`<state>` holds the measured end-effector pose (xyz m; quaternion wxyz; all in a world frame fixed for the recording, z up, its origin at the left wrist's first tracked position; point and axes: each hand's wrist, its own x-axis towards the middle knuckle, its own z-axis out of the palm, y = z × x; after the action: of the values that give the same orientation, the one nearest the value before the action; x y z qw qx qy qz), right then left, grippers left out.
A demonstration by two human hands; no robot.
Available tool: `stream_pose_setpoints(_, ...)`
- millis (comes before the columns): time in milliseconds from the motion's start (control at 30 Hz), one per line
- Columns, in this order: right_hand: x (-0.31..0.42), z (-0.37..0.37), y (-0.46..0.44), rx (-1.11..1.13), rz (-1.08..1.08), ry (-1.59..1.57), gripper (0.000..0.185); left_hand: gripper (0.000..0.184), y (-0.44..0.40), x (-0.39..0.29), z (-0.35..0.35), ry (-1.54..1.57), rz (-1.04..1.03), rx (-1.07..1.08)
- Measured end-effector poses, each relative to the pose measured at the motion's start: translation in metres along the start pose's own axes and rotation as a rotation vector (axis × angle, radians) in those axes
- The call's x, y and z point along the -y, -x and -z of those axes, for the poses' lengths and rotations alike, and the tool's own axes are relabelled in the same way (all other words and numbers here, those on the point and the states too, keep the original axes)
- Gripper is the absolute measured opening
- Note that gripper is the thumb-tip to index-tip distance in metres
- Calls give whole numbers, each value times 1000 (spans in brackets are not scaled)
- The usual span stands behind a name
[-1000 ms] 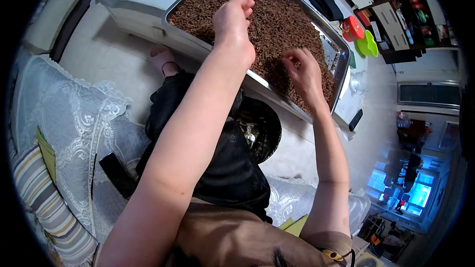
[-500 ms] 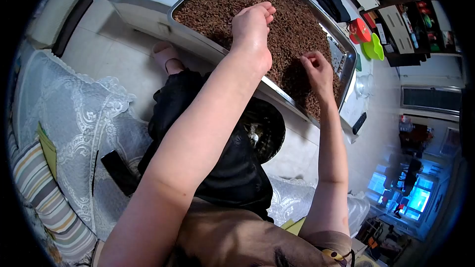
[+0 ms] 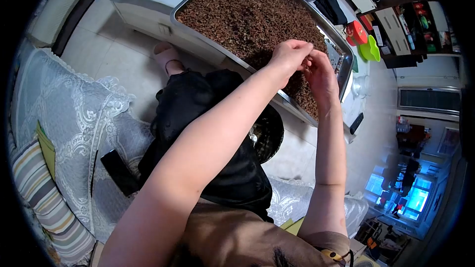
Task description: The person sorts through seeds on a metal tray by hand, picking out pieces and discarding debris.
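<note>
Above the right part of a metal tray, the left hand and the right hand are held close together, fingers curled inward and fingertips bunched; whether anything is pinched in either hand cannot be told. Most of the tray is covered by brown dried bits, a paler strip being left exposed at the right. Beyond the right rim, a red container and a lime-green bowl are set side by side. At far right, colourful goods are shelved, any lettering too small to be read.
</note>
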<state>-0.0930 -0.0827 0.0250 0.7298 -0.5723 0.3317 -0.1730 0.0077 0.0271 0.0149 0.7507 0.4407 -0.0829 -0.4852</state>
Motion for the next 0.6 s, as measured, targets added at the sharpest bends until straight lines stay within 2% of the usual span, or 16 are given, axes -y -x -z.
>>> stream_pose_setpoints(100,-3,0,3,-31,77,190,11,21,-11,9,1,-47,-107,32)
stream_pose_setpoints(167,-3,-5,5,-65,104,277,11,20,-21,14,5,-105,-103,-5)
stream_pose_setpoints(300,-7,-1,0,-98,58,108,11,19,-20,11,5,-92,-44,-27)
stream_pose_setpoints(400,-5,-3,1,-107,41,-28,11,19,-14,9,2,84,37,-54)
stream_pose_setpoints(500,-4,-11,3,-108,64,-62,12,20,-17,5,4,207,107,81)
stream_pose_setpoints(600,-8,-10,0,-101,100,-76,13,22,-14,8,3,67,45,131)
